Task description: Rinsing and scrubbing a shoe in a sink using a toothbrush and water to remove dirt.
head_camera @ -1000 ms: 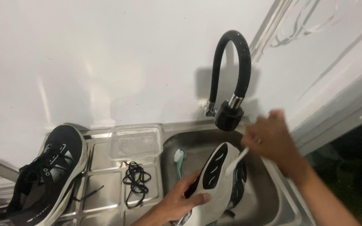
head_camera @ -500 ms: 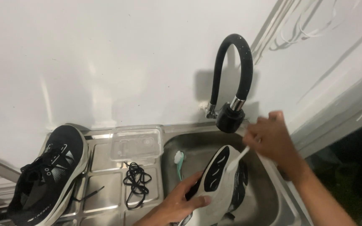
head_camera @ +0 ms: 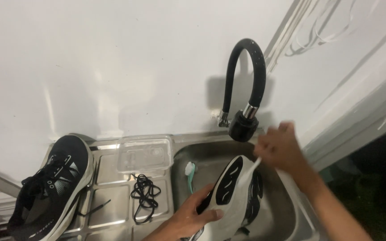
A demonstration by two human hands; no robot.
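My left hand [head_camera: 192,215] grips a black shoe with a white sole [head_camera: 234,196], sole up, over the steel sink [head_camera: 275,214]. My right hand [head_camera: 282,148] is closed on a thin white brush handle [head_camera: 252,168] whose end rests on the sole near the toe. The hand sits just right of the black flexible tap [head_camera: 245,91], whose head hangs over the shoe. What lies under the shoe in the basin is hidden.
A second black shoe [head_camera: 52,187] lies on the steel draining board at the left. A clear plastic container [head_camera: 144,154] and a loose black lace [head_camera: 144,195] lie between it and the sink. A teal-and-white brush [head_camera: 190,174] leans at the basin's left edge. White wall behind.
My right hand has shifted slightly down and left along the sole with the brush handle. The left hand and the shoe have barely moved.
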